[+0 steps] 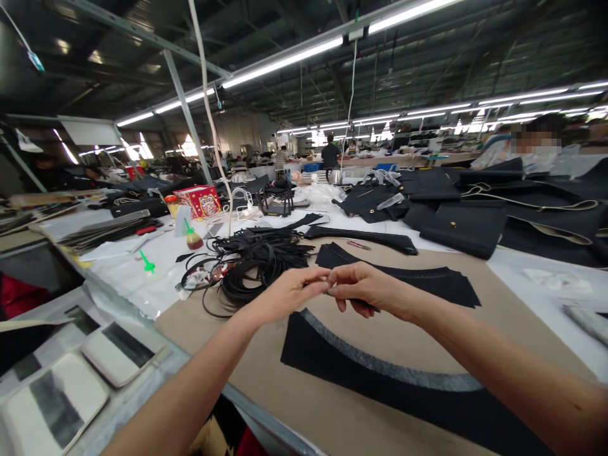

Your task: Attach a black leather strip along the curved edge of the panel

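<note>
Handwork with the fingertips seems to be the step at this moment. Left hand (282, 296) and right hand (368, 288) come together above the brown sheet (213, 345) which lies on the table (166, 288), and their fingertips meet. The left grip has thumb and fingers brought close to each other, but I cannot tell whether something is pinched there, because the thing would be too small to see. The right grip has its fingers curled around a narrow dark thing (375, 309), of which only a part shows below the hand. Nearest to both hands, on the near side, is a curved black piece (327, 354) with a grey band (380, 364) along its inner edge; it lies flat on the sheet. Just beyond the hands there are flat black pieces (444, 285), and beside the left hand is a heap of black strips (256, 269), partly coiled. In my judgement, the next move calls for fine control of fingertips and a steady wrist, since the hands are so close that they partly hide what is between them.
</note>
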`<action>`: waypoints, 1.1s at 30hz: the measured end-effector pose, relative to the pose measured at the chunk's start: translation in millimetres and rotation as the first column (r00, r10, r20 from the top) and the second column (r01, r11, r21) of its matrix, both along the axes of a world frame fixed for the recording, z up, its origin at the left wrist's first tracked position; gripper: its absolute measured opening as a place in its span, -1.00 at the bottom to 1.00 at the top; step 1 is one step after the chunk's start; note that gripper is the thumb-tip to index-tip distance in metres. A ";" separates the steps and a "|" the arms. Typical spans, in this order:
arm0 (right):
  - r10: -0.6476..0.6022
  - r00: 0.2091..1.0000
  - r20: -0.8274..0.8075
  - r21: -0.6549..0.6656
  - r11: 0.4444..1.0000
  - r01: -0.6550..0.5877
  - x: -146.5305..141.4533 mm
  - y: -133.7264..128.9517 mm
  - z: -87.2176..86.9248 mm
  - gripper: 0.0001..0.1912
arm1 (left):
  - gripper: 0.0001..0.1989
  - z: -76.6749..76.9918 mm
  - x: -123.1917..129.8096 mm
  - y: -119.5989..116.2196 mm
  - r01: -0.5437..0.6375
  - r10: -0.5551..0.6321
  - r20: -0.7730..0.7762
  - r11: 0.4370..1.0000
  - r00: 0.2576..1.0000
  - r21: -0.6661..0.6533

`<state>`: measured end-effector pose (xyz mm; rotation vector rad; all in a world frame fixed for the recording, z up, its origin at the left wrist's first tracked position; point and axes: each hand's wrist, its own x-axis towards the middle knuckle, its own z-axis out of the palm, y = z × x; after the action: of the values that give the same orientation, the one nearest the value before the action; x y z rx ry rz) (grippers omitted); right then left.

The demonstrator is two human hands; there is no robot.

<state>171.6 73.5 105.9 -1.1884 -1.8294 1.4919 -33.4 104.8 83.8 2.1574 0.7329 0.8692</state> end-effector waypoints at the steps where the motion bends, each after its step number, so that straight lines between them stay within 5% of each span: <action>1: 0.013 1.000 0.017 0.006 1.000 -0.013 1.6 -1.8 -0.7 -0.77 | -0.74 1.1 7.5 -7.6 0.089 -0.089 0.007 0.994 0.996 -0.063; 12: -0.047 0.983 0.176 0.082 0.996 0.033 16.1 -26.4 -18.5 -0.87 | -0.80 -11.9 12.0 -26.8 -0.007 -0.013 -0.086 0.974 0.996 -0.225; 18: -0.117 0.969 0.216 0.209 0.975 0.071 10.6 -30.1 -19.5 -0.88 | -0.92 -13.1 15.4 -37.0 -0.205 0.201 -0.041 0.965 0.979 -0.165; 27: -0.163 0.983 0.083 0.114 0.982 0.154 -13.2 -29.2 -27.3 -0.78 | -0.89 -19.9 12.6 -48.5 -0.436 0.447 0.096 0.893 0.889 -0.111; 33: -0.092 0.990 0.103 0.056 0.995 0.086 -18.6 -22.3 -32.3 -0.66 | -0.87 -32.2 -18.0 -50.4 -0.266 0.272 0.025 0.953 0.962 -0.144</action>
<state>152.9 51.2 73.6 -1.3287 -1.8453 1.3488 -51.4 54.3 51.6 1.9364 1.0516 0.9704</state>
